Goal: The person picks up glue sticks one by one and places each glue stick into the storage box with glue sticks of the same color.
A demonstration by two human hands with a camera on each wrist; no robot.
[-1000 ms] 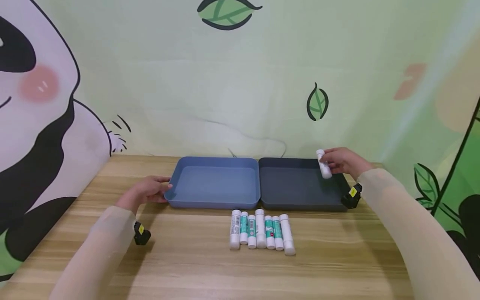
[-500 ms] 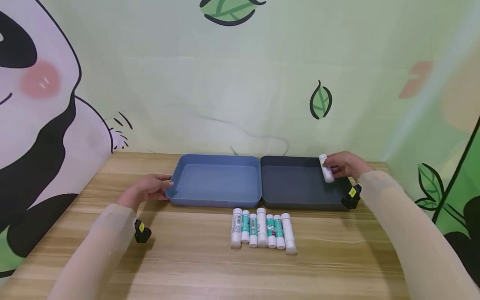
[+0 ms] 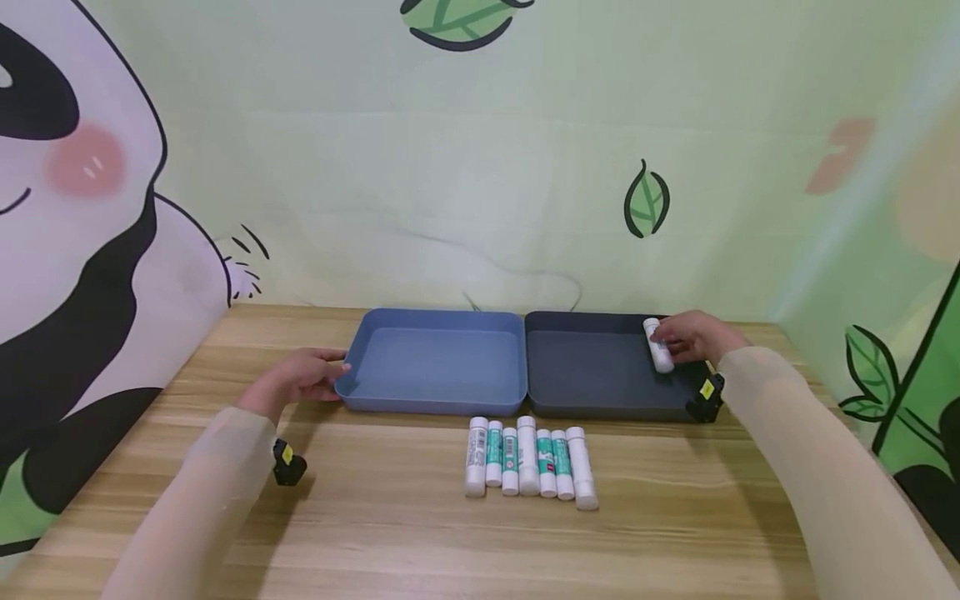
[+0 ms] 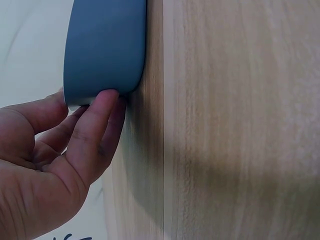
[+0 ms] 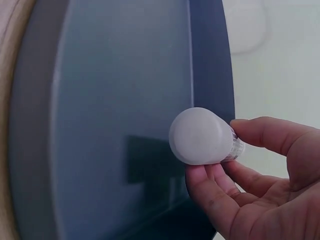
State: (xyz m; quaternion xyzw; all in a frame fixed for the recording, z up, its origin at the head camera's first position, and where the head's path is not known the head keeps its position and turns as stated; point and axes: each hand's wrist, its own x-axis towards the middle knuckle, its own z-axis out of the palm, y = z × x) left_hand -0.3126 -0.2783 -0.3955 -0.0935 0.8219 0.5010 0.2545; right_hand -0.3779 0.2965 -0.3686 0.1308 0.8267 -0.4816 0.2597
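My right hand (image 3: 693,335) pinches a white glue stick (image 3: 658,345) between thumb and fingers, over the right end of the dark grey tray (image 3: 600,412). In the right wrist view, the stick's round white end (image 5: 195,136) faces the camera and a shadow falls on the tray floor. At the left end of the blue tray (image 3: 435,407), my left hand (image 3: 303,375) holds the rim and outer wall with thumb and fingers. Several glue sticks (image 3: 527,457) lie in a row before the trays, some plain white and larger, others with green labels.
Both trays stand side by side on a wooden table (image 3: 390,533), close to its back edge. Behind them hangs a pale green backdrop (image 3: 337,183) with a panda and leaves. A small black device (image 3: 288,463) sits on each wrist.
My right hand has lowered the glue stick a little toward the dark tray's floor. My left hand has stayed at the blue tray. The head view has shifted slightly.
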